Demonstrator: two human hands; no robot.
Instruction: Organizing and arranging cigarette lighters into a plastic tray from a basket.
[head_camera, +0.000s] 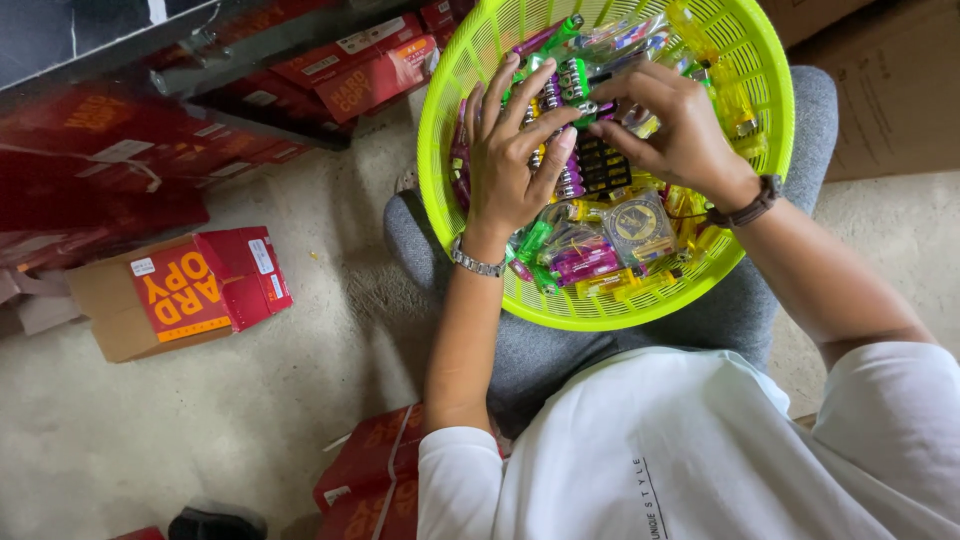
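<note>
A lime-green plastic basket (762, 70) rests on my lap, filled with several colourful lighters in green, purple and yellow. My left hand (510, 160) lies on the pile with fingers spread over a row of purple and green lighters (572, 85). My right hand (680, 125) pinches the same bundle from the right side. Under the hands sits a black tray piece (603, 165). A round packet (638, 222) lies just below it in the basket.
Red cardboard boxes (205, 283) lie on the concrete floor to the left, and more red boxes (375, 470) sit near my left elbow. A dark shelf with red cartons (370, 65) runs along the top left. Brown cardboard (895, 90) stands at the right.
</note>
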